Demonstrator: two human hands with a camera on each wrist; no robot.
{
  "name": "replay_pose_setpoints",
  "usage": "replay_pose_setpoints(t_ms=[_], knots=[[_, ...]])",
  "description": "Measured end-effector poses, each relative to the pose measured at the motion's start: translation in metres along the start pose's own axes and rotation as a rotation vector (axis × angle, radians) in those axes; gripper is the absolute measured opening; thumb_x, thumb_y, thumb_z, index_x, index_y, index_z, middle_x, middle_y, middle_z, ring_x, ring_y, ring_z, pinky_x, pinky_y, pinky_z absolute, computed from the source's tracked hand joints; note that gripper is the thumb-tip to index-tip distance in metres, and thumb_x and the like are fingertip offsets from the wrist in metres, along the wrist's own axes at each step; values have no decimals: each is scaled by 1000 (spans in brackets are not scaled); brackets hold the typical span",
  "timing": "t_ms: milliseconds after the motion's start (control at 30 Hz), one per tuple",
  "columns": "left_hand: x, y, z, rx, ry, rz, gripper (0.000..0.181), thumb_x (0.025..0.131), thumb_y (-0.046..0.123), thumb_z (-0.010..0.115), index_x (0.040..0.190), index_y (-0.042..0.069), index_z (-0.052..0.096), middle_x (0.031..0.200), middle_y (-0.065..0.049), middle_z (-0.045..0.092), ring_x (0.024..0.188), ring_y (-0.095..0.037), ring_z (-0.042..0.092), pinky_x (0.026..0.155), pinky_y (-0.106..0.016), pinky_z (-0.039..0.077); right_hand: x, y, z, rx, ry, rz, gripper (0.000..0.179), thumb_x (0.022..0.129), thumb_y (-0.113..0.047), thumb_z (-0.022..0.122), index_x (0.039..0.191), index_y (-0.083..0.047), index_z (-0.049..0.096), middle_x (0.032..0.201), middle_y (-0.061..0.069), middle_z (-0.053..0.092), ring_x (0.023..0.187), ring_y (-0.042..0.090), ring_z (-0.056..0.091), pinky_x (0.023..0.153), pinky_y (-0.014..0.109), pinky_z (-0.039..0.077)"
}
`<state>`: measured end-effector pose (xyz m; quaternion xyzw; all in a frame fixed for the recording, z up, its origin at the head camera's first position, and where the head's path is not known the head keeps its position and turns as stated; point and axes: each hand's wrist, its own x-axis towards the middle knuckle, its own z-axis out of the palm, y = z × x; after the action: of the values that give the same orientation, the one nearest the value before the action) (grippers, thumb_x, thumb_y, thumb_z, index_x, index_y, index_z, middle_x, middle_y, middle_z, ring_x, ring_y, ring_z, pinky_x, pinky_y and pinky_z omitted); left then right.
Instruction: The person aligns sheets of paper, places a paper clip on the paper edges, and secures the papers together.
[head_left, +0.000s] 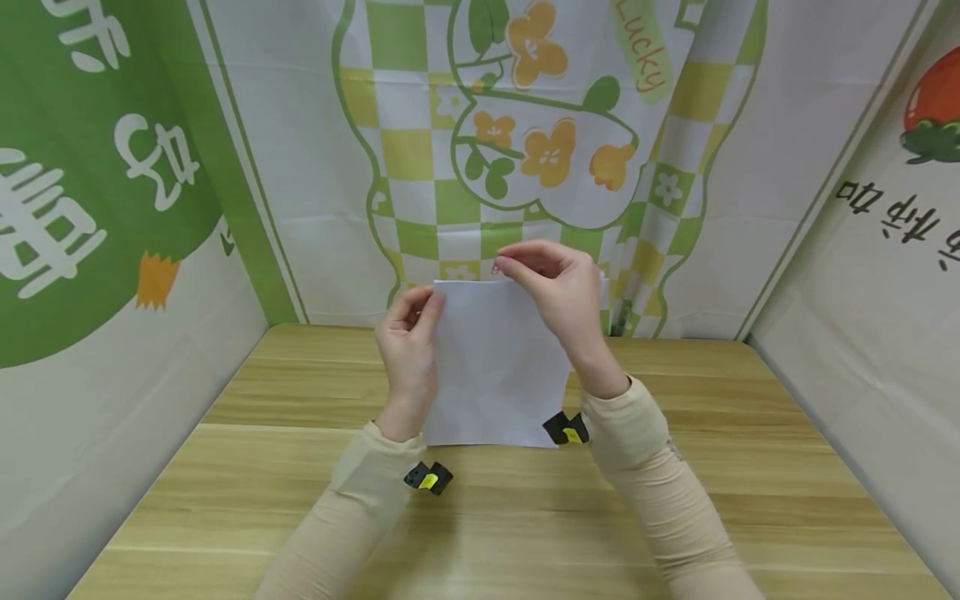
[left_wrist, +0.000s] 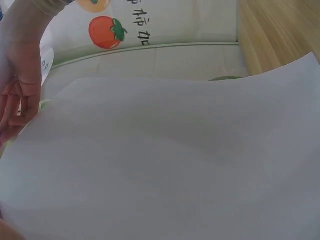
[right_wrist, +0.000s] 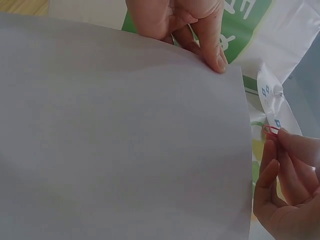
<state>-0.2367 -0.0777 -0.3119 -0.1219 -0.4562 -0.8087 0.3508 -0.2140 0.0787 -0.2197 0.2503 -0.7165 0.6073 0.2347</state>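
Observation:
My left hand [head_left: 408, 354] pinches white paper [head_left: 495, 367] near its upper left corner, thumb on the near face. The paper stands upright over the table. Between the thumb and fingertips of my right hand [head_left: 566, 296] is a small red paper clip [head_left: 495, 268], just above the paper's top edge. In the right wrist view the paper clip [right_wrist: 271, 131] is a little beyond that edge, apart from it. The left wrist view is mostly filled by the paper [left_wrist: 165, 155], with the right hand [left_wrist: 22, 85] at its far edge.
Behind the paper, a white packet with blue marks [right_wrist: 272, 97] shows in the right wrist view. The wooden table [head_left: 675, 500] meets a printed cloth backdrop [head_left: 405, 158] at the back. Cloth walls stand at left and right. Black and yellow tags [head_left: 429, 479] sit by the sleeves.

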Motion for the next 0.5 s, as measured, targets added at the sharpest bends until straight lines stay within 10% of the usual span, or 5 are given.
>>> replay_pose_setpoints(t_ms=[500], knots=[[-1, 1, -1, -1, 0, 0, 23, 82, -3, 68, 83, 19, 73, 81, 6, 63, 77, -7, 57, 69, -17, 46, -8, 1, 14, -4, 40, -54, 14, 82, -3, 71, 93, 6, 71, 88, 22, 71, 77, 17, 69, 70, 22, 53]])
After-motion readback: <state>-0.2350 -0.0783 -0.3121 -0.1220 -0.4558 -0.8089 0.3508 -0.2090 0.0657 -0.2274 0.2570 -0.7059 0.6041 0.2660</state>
